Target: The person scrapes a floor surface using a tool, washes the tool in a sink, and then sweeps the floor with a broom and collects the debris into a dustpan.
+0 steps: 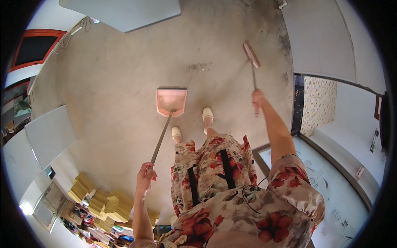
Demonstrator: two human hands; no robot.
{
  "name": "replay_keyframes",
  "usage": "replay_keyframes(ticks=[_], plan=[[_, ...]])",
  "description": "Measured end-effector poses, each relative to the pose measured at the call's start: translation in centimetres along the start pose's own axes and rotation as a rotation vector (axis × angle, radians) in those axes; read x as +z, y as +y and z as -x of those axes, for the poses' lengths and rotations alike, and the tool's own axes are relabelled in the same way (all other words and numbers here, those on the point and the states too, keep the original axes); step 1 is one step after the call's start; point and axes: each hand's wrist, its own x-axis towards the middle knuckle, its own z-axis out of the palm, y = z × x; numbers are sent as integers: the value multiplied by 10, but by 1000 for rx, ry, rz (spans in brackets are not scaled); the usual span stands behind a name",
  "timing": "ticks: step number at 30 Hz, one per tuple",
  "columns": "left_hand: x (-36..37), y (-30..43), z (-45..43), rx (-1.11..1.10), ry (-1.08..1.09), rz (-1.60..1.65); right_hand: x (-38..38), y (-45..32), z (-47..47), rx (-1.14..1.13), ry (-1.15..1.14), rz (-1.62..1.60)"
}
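My left hand [145, 178] grips the grey pole of a pink long-handled dustpan [171, 99]. The pan lies on the floor in front of my feet, its dark-edged lip facing away from me, with brownish dirt near the back. In my right hand [258, 96] is the handle of a pink-headed broom [252, 55], stretched out far to the right; hand and broom are slightly blurred. Between the two tools, farther ahead, a small pile of dark debris [200, 67] with light bits lies on the concrete floor [118, 93].
A pale cabinet or table [133, 14] stands at the far left. Stacks of yellow sheets [119, 206] and mixed clutter are behind my left arm. To the right, a frosted glass door [322, 173] stands beside a doorway. A grey panel [51, 136] lies along the left side.
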Motion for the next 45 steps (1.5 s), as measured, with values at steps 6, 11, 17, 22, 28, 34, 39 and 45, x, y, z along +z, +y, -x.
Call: replay_keyframes(ticks=[6,11,17,22,28,34,39,45], plan=[[4,-9,-22,10,51,-210,165,-167,140,52,-6,-172],[30,10,-64,53,-29,-340,117,-170,206,118,-68,-460],[35,0,-76,60,-73,-341,62,-54,255,348,-31,-748],[35,1,-74,74,-133,-306,54,75,157,453,141,-876],[23,-16,-73,96,-114,-211,205,-44,156,437,92,-854],[13,-23,-76,104,-128,-211,213,-112,246,422,-188,-1844],[0,-37,-67,122,-111,-322,139,-97,333,621,-208,-1740],[16,-22,-81,61,-114,-335,194,-127,243,538,-79,-1873]])
